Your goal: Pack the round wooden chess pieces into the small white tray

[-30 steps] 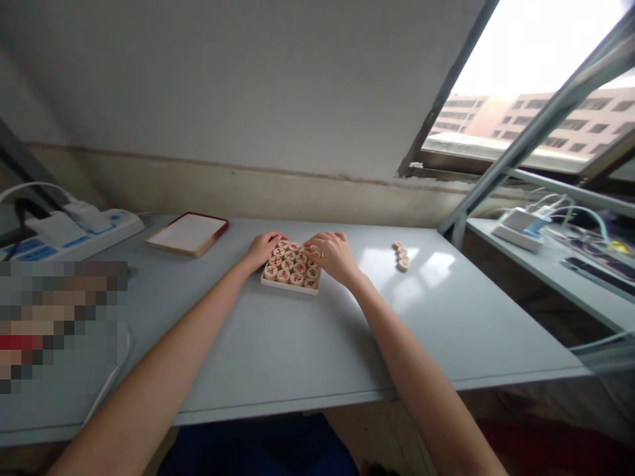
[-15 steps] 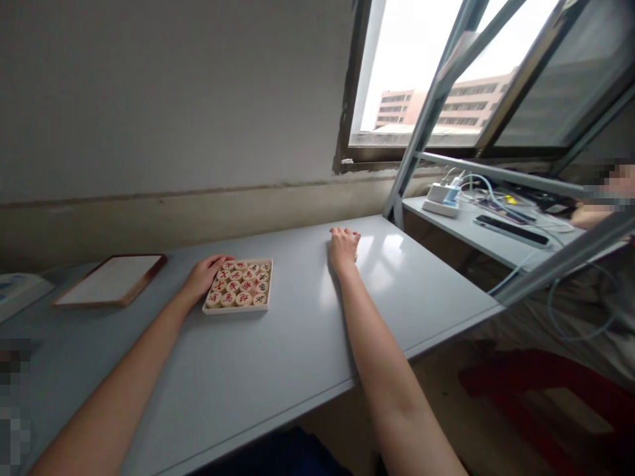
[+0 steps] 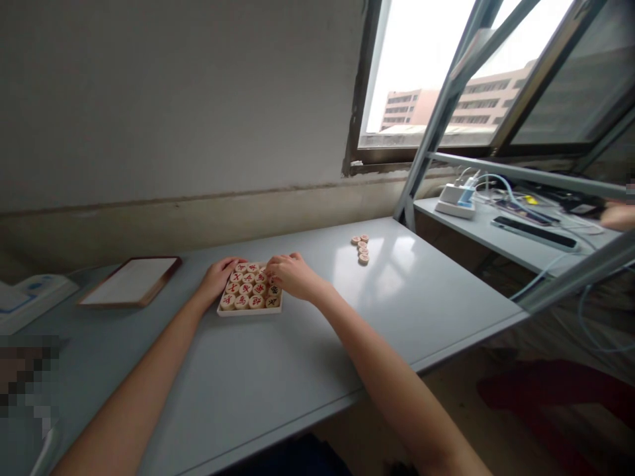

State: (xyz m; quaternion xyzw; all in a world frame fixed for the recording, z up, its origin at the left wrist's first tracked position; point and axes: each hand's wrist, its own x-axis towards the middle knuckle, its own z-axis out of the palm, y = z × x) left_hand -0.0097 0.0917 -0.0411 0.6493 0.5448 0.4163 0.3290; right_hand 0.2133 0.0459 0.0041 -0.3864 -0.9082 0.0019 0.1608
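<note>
A shallow white box (image 3: 249, 313) on the grey desk holds rows of round wooden xiangqi pieces (image 3: 256, 301) with red and black characters. At its far left corner, my left hand (image 3: 218, 276) is closed around the rim. My right hand (image 3: 292, 274) reaches over the box's far right part, fingers bent down and pinched on a piece there; the fingertips partly hide it. Farther right, near the back of the desk, several loose xiangqi pieces (image 3: 363, 250) lie in a short, uneven line, apart from both hands.
A wood-framed white board (image 3: 131, 281) lies left of the box, and a white device (image 3: 37, 297) sits at the far left. Beyond the metal bed frame (image 3: 430, 149), another desk carries a power strip (image 3: 455, 201), cables and a phone (image 3: 533, 233). A person's hand shows at the right edge.
My right hand has moved left from the back right of the desk to the box, uncovering the loose pieces. My left hand stays at the box. The view has shifted slightly.
</note>
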